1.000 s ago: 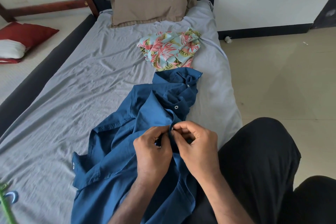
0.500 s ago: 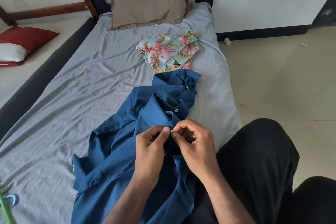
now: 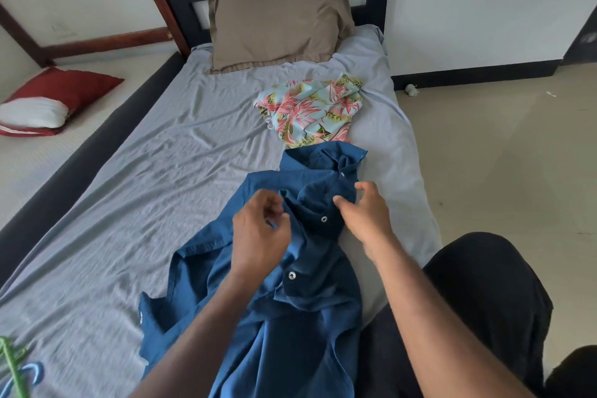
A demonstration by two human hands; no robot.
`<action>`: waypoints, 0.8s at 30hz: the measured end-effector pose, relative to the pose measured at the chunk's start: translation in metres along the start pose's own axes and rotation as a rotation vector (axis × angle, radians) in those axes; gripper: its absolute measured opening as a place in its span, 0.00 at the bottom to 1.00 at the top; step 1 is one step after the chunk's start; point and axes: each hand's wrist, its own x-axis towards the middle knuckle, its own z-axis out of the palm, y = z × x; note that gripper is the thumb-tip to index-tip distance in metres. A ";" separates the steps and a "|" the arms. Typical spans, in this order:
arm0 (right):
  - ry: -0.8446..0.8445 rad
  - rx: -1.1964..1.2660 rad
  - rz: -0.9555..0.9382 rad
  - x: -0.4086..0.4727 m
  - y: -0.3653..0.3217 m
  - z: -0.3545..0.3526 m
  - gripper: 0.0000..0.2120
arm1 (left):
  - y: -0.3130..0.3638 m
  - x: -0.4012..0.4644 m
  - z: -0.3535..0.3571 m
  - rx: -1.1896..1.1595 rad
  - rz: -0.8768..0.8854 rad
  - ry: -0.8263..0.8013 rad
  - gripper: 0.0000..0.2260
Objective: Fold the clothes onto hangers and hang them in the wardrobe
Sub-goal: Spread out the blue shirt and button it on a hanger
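Crumpled blue snap-button shirt (image 3: 290, 284) on wrinkled grey sheet (image 3: 129, 203); left hand (image 3: 260, 229) pinches its placket, right hand (image 3: 365, 213) spread loose, fingertips touching shirt.

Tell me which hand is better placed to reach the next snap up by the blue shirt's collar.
Probably the right hand: its open fingers hover just below the collar snap on the blue shirt. The left hand sits lower, curled at the placket.

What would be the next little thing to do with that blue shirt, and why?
Probably fasten the next snap up the front. The left hand pinches the placket edge of the blue shirt, the right hand hovers open beside an unfastened snap, and the front gapes there.
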 end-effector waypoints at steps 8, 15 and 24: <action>-0.176 0.324 -0.009 0.039 0.011 0.009 0.10 | 0.027 0.054 0.070 0.206 0.131 -0.426 0.07; -0.705 -0.049 -0.335 0.011 0.001 0.034 0.13 | -0.010 0.050 0.066 -0.559 -0.617 -0.063 0.16; -0.250 0.343 -0.104 0.027 -0.012 0.018 0.24 | -0.010 0.068 -0.033 -0.953 -0.667 -0.505 0.31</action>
